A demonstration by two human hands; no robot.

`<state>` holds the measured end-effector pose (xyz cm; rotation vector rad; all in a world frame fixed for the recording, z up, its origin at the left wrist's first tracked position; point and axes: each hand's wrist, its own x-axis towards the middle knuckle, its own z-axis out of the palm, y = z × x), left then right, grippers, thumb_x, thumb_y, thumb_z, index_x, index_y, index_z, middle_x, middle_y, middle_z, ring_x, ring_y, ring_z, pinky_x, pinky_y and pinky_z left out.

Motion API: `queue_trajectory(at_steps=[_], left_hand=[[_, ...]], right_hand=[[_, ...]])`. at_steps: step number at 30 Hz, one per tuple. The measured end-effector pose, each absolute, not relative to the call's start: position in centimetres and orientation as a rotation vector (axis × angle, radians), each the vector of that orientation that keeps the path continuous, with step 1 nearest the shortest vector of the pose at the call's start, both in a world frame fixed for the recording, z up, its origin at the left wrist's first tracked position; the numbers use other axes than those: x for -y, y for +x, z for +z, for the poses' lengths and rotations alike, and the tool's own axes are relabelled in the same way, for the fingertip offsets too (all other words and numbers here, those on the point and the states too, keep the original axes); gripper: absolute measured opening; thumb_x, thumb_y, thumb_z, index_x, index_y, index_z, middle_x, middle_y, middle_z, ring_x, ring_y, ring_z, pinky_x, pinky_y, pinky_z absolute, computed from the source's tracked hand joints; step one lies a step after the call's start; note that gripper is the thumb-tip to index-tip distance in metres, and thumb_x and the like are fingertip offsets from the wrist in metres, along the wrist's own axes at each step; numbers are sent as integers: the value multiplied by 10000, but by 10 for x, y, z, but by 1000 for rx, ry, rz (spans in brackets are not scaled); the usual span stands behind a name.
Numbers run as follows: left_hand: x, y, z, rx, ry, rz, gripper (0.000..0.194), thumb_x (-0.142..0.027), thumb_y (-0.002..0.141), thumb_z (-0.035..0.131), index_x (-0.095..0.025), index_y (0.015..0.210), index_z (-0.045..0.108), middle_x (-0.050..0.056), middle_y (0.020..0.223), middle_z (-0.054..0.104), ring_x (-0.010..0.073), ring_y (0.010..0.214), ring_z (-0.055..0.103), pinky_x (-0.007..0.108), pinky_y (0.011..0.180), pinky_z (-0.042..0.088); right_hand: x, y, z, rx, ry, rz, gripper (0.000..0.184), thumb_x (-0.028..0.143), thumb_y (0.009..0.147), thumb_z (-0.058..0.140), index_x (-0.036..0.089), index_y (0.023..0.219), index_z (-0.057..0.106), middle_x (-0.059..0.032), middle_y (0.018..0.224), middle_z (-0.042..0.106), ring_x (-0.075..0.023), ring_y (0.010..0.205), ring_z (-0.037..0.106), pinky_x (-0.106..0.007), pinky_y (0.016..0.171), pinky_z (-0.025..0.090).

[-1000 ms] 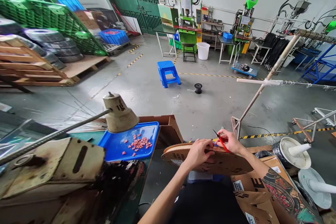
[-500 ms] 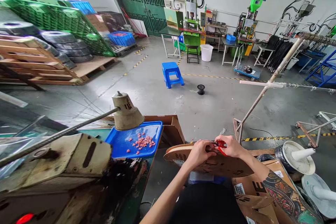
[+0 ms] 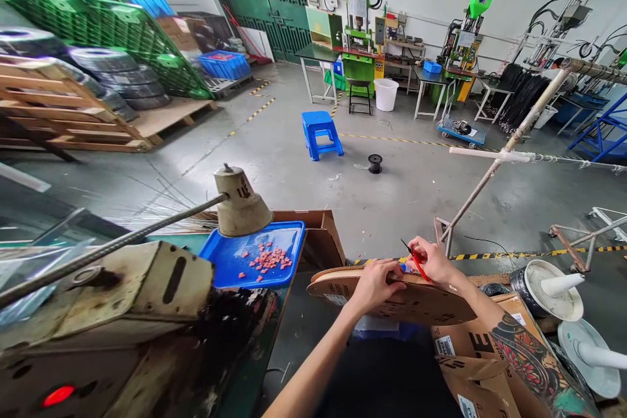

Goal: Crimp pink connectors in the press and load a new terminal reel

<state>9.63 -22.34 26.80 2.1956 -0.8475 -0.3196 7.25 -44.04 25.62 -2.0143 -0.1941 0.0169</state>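
Note:
A large cardboard reel (image 3: 337,284) with two round brown sides stands on edge in front of my body. My left hand (image 3: 379,286) is closed over its upper rim, fingers on top and thumb towards me. Just to the right, my right hand (image 3: 434,262) grips a pair of red-handled pliers (image 3: 418,265). Their dark, narrow tips point up and left, above the reel's rim. Between the two hands a small blue piece (image 3: 405,268) shows at the rim. It is too small to name, and the inside of the reel is hidden.
To the left stand an old machine (image 3: 112,300), a lamp (image 3: 240,202) and a blue tray (image 3: 215,261) of small red pieces. An open cardboard box (image 3: 323,238) is beyond. On the right are a metal stand (image 3: 482,189), white spools (image 3: 546,292) and cartons (image 3: 490,366).
The pliers have come away from my left fingers, their tips swinging upward. My right hand has shifted slightly up and right. My left hand stays at the rim.

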Motion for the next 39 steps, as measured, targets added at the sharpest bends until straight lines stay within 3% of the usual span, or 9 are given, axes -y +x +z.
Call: queue_trajectory(at_steps=[5, 13, 18, 24, 32, 39], left_hand=[[222, 95, 266, 863, 2209, -303, 178, -183, 775, 866, -205, 749, 691, 0, 878, 756, 224, 855, 711, 330, 866, 462], [223, 96, 270, 902, 2233, -305, 166, -180, 786, 837, -217, 779, 676, 1, 896, 750, 234, 890, 709, 315, 840, 462], [224, 96, 276, 954, 2262, -330, 154, -189, 798, 801, -229, 866, 669, 11, 912, 748, 255, 906, 710, 321, 806, 474], [222, 99, 279, 1066, 2271, -391, 326, -203, 801, 775, -249, 1109, 675, 40, 1076, 756, 276, 1008, 717, 339, 865, 506], [222, 109, 285, 1187, 2244, -456, 369, -273, 825, 758, -251, 1191, 720, 64, 1103, 746, 297, 1042, 719, 350, 900, 512], [229, 117, 283, 1190, 2173, -474, 364, -398, 829, 805, -269, 1151, 697, 20, 1170, 774, 239, 933, 742, 300, 853, 512]], right_hand=[[439, 78, 250, 109, -1861, 92, 463, 522, 777, 808, 244, 1017, 527, 5, 743, 720, -166, 626, 662, -339, 662, 583], [440, 78, 241, 25, -1746, 127, 539, 563, 761, 812, 257, 1017, 450, 35, 740, 690, -145, 586, 638, -334, 626, 586], [450, 74, 253, 70, -1764, 200, 516, 531, 766, 824, 259, 1010, 458, 25, 758, 713, -152, 599, 656, -338, 653, 596], [461, 66, 268, 201, -1848, 290, 399, 377, 751, 847, 232, 999, 570, -4, 756, 752, -158, 637, 656, -324, 704, 565], [462, 64, 257, 185, -1832, 207, 408, 460, 806, 803, 244, 1025, 535, -23, 822, 778, -187, 712, 708, -361, 767, 588], [462, 69, 246, 119, -1781, 166, 435, 484, 795, 808, 248, 1015, 515, -6, 792, 749, -168, 658, 665, -351, 713, 576]])
